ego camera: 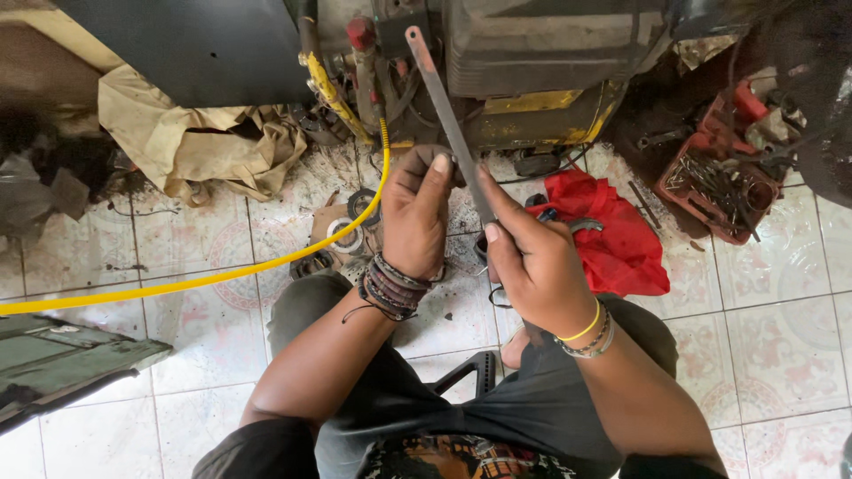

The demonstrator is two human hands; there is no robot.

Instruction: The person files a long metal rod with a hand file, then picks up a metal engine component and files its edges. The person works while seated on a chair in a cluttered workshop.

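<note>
The right hand (532,266) is closed around the lower end of a long flat metal file (453,129), forefinger laid along the blade, which slants up and away toward the machine (532,80) at the far edge of the tiled floor (781,337); the left hand (417,213) is curled tight around a small dark rounded part (422,157), thumb on top, pressed against the file's edge about midway along the blade; the part looks to be under filing, and how much of its surface is dressed I cannot tell, since the fingers cover most of it; nothing nearby shows it finished or set down. Below the hands lie rings and gaskets (346,232) on a scrap of card; a yellow hose (204,282) curves across the floor from the left edge up to the machine, passing just beside the left wrist; a red cloth (621,239) lies right of the hands, and a red tray of bolts (719,182) sits beyond it toward the far right corner; crumpled tan sheeting (191,137) lies far left.
</note>
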